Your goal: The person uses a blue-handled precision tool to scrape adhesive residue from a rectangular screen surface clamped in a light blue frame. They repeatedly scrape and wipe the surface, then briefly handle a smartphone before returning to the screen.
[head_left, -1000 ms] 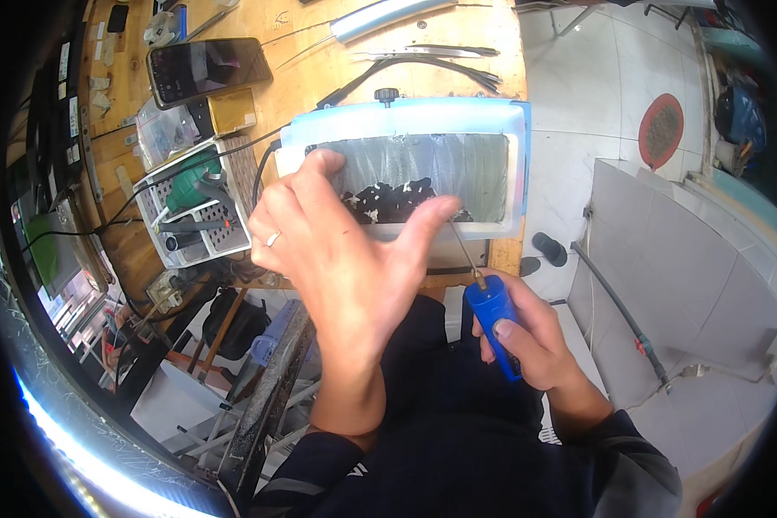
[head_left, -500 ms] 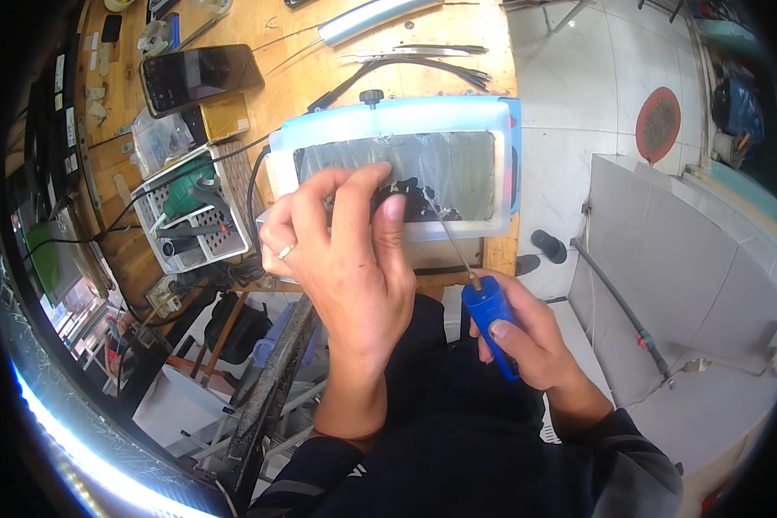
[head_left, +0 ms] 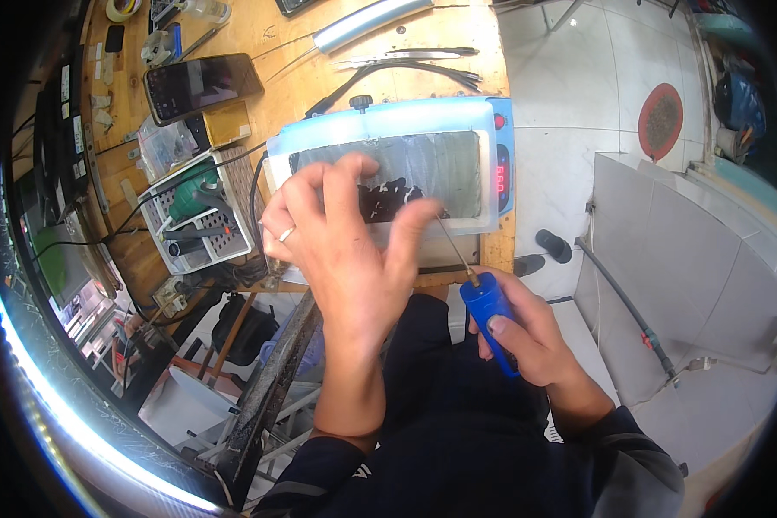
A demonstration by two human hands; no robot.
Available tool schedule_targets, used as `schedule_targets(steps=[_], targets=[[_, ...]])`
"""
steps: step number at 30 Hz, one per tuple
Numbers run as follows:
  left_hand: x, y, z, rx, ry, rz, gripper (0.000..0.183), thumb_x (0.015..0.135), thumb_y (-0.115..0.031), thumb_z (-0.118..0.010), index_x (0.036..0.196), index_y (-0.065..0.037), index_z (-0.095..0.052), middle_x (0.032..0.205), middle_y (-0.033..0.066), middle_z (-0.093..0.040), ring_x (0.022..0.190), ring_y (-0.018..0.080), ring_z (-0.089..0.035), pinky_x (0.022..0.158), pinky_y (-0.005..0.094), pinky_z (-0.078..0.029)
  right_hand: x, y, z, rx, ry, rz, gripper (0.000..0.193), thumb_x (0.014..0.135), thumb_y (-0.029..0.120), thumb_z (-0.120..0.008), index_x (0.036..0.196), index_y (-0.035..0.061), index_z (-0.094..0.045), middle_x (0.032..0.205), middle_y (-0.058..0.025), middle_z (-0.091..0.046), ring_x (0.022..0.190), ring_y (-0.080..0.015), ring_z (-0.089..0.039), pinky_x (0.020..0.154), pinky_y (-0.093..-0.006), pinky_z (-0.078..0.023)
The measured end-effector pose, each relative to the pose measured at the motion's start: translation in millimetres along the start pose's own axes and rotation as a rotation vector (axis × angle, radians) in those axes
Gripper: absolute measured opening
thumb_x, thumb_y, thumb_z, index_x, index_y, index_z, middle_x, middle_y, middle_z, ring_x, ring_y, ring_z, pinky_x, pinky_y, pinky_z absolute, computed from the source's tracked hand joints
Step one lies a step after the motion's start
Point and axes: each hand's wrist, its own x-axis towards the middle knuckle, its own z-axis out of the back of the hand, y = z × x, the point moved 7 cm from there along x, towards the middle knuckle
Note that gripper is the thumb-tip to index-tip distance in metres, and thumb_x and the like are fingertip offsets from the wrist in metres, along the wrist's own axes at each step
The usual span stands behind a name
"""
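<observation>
My right hand (head_left: 535, 341) is wrapped round a blue handheld tool (head_left: 485, 315) with a brass collar and a thin metal rod, thumb pressed on its side. The rod's tip reaches the near edge of a grey screen panel (head_left: 436, 160), just right of a ragged black patch (head_left: 380, 201). That panel lies on a pale blue machine (head_left: 319, 134) with a black knob and a lit red display. Over the panel's left part hovers my left hand (head_left: 341, 229), wearing a ring, fingers bent and thumb spread away; nothing shows in it. It hides the panel's near left corner.
On the wooden bench (head_left: 285, 78) lie a phone (head_left: 203, 86), tweezers (head_left: 414, 58), black cable ties (head_left: 406, 71) and a light-blue rod-shaped tool (head_left: 371, 23). A white basket (head_left: 220, 246) holds tools at left. A grey partition (head_left: 682, 259) stands at right.
My left thumb has swung right, away from the fingers, toward the rod's tip. The view has shifted slightly, showing more of the machine's red display. My right hand keeps its hold.
</observation>
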Motion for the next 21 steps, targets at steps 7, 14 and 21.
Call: schedule_targets(steps=[7, 14, 21], targets=[[-1.4, 0.4, 1.4, -0.037, 0.032, 0.03, 0.037, 0.09, -0.028, -0.08, 0.121, -0.016, -0.066, 0.122, 0.0126, -0.053, 0.121, 0.0375, -0.044, 0.104, 0.0538, -0.029, -0.1, 1.4, 1.1, -0.023, 0.013, 0.026, 0.054, 0.106, 0.02, -0.055, 0.154, -0.0027, -0.042, 0.095, -0.0127, -0.067, 0.071, -0.0133, -0.065, 0.069, -0.0287, -0.053], [-2.4, -7.1, -1.9, 0.031, 0.004, 0.04, 0.045, 0.087, -0.031, -0.084, 0.124, -0.015, -0.064, 0.122, 0.0143, -0.052, 0.123, 0.0377, -0.043, 0.104, 0.0535, -0.03, -1.5, -1.6, 1.0, 0.018, 0.016, 0.016, 0.054, 0.106, 0.02, -0.054, 0.153, -0.0035, -0.041, 0.096, -0.0124, -0.066, 0.072, -0.013, -0.064, 0.069, -0.0285, -0.053], [-1.5, -0.1, 3.3, -0.018, 0.054, 0.024, 0.048, 0.087, -0.036, -0.083, 0.125, -0.013, -0.064, 0.121, 0.0145, -0.051, 0.12, 0.0375, -0.043, 0.104, 0.053, -0.03, -1.6, -2.3, 0.0, 0.006, 0.033, 0.041, 0.055, 0.106, 0.02, -0.054, 0.154, -0.0035, -0.041, 0.096, -0.0126, -0.066, 0.072, -0.0129, -0.064, 0.069, -0.0283, -0.053]])
